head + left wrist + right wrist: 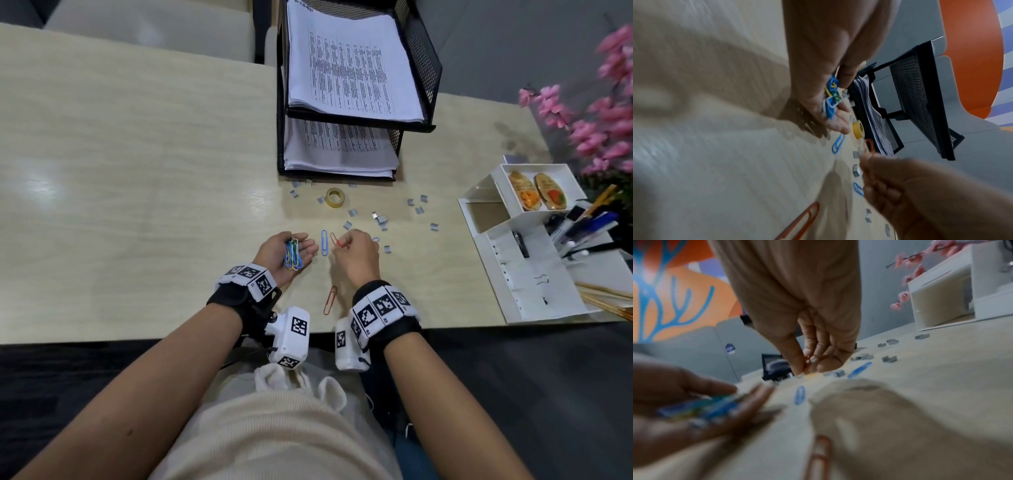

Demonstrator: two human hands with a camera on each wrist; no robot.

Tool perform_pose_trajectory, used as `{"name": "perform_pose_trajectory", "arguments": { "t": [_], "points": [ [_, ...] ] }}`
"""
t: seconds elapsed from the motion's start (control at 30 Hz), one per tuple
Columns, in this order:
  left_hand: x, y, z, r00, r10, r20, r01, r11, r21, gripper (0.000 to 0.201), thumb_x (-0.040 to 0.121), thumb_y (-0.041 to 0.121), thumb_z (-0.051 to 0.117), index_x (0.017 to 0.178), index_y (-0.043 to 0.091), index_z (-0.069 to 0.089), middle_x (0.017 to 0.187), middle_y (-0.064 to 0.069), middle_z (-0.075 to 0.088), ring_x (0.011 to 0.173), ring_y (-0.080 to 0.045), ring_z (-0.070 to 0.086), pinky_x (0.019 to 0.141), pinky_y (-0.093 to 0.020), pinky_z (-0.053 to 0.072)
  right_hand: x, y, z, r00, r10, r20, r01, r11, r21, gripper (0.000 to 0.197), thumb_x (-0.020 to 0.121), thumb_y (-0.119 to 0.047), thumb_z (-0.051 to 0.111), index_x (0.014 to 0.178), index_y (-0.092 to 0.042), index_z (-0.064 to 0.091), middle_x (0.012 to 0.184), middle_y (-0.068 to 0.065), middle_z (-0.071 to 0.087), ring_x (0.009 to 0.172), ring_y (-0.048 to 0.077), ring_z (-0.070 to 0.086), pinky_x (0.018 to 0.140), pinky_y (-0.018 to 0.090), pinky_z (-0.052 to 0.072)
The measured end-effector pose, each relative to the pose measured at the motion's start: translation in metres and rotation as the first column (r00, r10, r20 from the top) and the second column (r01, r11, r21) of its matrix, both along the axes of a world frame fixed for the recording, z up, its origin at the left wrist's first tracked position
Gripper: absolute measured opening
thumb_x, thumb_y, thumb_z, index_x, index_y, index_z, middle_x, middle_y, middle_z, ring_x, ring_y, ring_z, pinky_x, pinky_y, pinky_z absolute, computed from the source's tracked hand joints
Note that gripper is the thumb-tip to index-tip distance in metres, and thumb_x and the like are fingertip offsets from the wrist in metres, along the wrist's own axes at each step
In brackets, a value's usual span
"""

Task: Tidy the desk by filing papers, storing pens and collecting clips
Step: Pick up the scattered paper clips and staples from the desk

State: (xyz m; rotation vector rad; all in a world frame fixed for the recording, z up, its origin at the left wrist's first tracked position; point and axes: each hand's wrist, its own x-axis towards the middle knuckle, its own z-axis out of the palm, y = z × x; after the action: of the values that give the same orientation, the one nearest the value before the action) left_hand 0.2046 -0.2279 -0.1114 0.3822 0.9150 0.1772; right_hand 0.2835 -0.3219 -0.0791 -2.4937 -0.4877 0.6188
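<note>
beige desk (137,154); left hand (272,255) holds blue, green, yellow clips (293,256).

Open desk (137,154) leftward; paper tray (424,61), scattered staples (381,219) ahead.

Bright, even overhead light fills the head view. A soft white glare patch lies on the desk (137,154) well to the left of the left hand (284,253), and the shadows under both hands are faint. Straight lines bow toward the frame edges, as on the paper tray (424,61) beyond the grip. The left wrist view is dimmer, with a dark shadow on the wood just under the cupped palm. There the right hand (900,186) and the orange clip (872,151) it pinches are smeared. In the right wrist view the pinching fingertips (797,363) are fairly sharp, while the clip bunch (701,407) under the left thumb and everything nearer the lens is blurred.
</note>
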Motion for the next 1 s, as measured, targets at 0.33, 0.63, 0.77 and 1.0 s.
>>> {"name": "perform_pose_trajectory", "arguments": {
  "t": [0.33,0.63,0.77,1.0],
  "points": [
    [-0.003,-0.002,-0.001,0.995,-0.089,-0.042,0.089,0.996,0.000,0.040,0.099,0.033,0.033,0.064,0.016,0.043,0.035,0.005,0.046,0.025,-0.005,0.040,0.031,-0.008,0.030,0.036,-0.017,-0.003,0.992,0.036,0.121,-0.035,0.999,-0.016,0.028,0.086,0.006,0.047,0.105,-0.003,0.065,0.115,0.015,0.063,0.108,0.029,0.057,0.088,0.025,0.043],
    [-0.014,0.003,-0.003,0.992,-0.105,-0.065,0.107,0.994,0.020,0.037,0.100,0.031,0.033,0.067,0.017,0.041,0.034,0.006,0.040,0.023,-0.003,0.030,0.026,-0.010,0.021,0.053,-0.034,-0.021,0.886,0.430,0.175,-0.360,0.874,-0.325,0.014,0.088,-0.005,0.049,0.094,-0.007,0.062,0.109,0.015,0.058,0.109,0.034,0.046,0.087,0.039,0.039],
    [-0.017,0.006,-0.005,0.993,-0.088,-0.079,0.092,0.995,0.038,0.031,0.100,0.025,0.033,0.073,0.016,0.044,0.034,0.006,0.042,0.024,-0.003,0.033,0.028,-0.008,0.023,0.025,-0.041,-0.015,0.779,0.625,0.042,-0.620,0.779,-0.094,0.008,0.085,-0.012,0.059,0.090,-0.013,0.065,0.090,0.012,0.066,0.085,0.021,0.051,0.079,0.030,0.040],
    [-0.017,0.004,-0.007,0.986,-0.137,-0.092,0.143,0.988,0.066,0.034,0.099,0.029,0.037,0.066,0.017,0.041,0.034,0.007,0.042,0.024,-0.002,0.035,0.027,-0.007,0.025,0.010,-0.052,-0.013,0.551,0.833,-0.039,-0.796,0.512,-0.324,0.022,0.086,-0.010,0.057,0.106,-0.016,0.063,0.098,0.003,0.065,0.102,0.021,0.046,0.084,0.032,0.030]
  ]
}}
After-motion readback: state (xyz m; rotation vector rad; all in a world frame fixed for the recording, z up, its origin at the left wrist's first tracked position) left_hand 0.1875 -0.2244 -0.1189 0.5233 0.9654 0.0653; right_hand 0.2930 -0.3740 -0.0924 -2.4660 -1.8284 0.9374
